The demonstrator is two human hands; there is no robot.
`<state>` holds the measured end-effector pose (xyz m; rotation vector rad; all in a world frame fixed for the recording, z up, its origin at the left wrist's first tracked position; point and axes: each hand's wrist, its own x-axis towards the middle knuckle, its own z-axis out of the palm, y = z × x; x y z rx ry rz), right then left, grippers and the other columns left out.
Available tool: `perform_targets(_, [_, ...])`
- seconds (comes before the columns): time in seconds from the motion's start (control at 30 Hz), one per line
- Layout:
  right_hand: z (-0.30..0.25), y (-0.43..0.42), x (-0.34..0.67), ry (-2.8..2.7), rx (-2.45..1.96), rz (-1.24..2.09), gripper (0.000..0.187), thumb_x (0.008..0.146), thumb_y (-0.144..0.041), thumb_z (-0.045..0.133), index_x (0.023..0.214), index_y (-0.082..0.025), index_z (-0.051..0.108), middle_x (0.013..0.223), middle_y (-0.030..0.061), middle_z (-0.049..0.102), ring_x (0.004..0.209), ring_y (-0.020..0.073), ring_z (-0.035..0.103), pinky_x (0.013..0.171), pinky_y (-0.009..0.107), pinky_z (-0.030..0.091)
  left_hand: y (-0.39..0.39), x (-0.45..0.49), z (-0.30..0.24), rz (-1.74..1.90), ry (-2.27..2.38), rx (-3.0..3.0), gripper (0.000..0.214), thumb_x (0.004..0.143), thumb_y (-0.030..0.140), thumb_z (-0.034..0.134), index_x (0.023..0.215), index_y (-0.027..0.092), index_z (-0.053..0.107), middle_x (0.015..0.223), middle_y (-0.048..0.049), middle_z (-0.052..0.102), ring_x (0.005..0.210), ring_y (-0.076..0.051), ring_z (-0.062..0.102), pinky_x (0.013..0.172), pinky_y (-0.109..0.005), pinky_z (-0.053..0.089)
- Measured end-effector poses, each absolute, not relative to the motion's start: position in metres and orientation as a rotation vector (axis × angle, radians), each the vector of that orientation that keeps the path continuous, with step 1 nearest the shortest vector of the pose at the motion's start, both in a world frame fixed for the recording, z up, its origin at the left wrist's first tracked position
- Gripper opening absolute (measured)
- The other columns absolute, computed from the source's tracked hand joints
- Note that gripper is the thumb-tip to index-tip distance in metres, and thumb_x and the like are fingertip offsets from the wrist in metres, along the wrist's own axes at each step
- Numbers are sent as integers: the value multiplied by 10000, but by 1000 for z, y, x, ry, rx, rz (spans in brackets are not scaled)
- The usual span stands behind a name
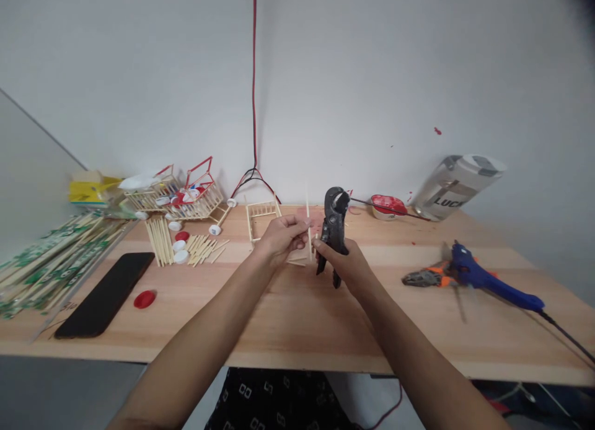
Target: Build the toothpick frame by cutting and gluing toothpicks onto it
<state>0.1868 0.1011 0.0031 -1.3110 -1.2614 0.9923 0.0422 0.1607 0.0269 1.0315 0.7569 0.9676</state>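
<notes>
My left hand [288, 235] pinches a thin pale wooden stick [308, 210], which stands nearly upright. In my right hand [346, 259] is a black hand cutter [333, 222] with its head pointing up, a little right of the stick. A short stick end shows by my right thumb; whether the thumb holds it I cannot tell. Behind my left hand stands a small frame of wooden sticks [251, 222]. A few short stick pieces [296, 263] lie on the table below that hand.
On the wooden table [279, 318], left, are miniature stick carts [199, 197], cut sticks [202, 249], bottle caps [144, 299], a black phone [106, 293] and wrapped chopsticks [56, 256]. Right are a blue glue gun [493, 281], pliers [425, 276], a red-stained dish [389, 207] and a tilted container [455, 185].
</notes>
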Motion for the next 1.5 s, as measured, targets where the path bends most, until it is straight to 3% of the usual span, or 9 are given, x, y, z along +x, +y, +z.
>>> perform_targets(0.23, [4,103,195,-1114,-1243,922,365,714,-513,705,661,-163,616,651,20,615,644,157,576,630,277,459,145,33,24,840,759,1203,377,626,420,807,731,108,623,500,26,538,424,-54,465,423,-172,308])
perform_targets(0.53, [2,101,186,-1216,-1269,998,360,716,-511,696,673,-161,623,640,23,612,623,158,567,606,276,449,153,35,22,952,710,1088,390,563,397,851,699,98,640,508,24,528,439,-40,434,433,-171,285])
perform_targets(1.03, [1,99,180,-1338,-1283,1056,332,736,-470,667,622,-169,590,594,7,592,567,141,536,545,261,422,159,47,20,1088,701,1077,348,651,379,808,685,105,596,445,44,477,393,-37,382,414,-179,250])
perform_targets(1.23, [2,100,185,-1202,-1262,1059,338,709,-479,708,633,-164,614,602,9,601,576,142,545,561,265,433,152,37,19,1019,730,1208,376,723,472,727,756,122,595,565,21,531,454,-56,446,451,-188,315])
perform_targets(1.33, [2,103,192,-1069,-1216,1075,342,691,-478,734,645,-162,612,618,10,603,595,142,556,580,264,449,148,28,20,958,799,1457,315,702,385,754,841,135,623,659,10,582,530,-81,504,499,-201,361])
perform_targets(1.5, [-3,107,198,-992,-1141,1104,345,680,-475,750,655,-157,617,638,15,606,608,138,563,588,262,462,142,27,20,945,870,2056,164,699,221,776,763,158,638,682,13,617,636,-106,535,604,-212,376])
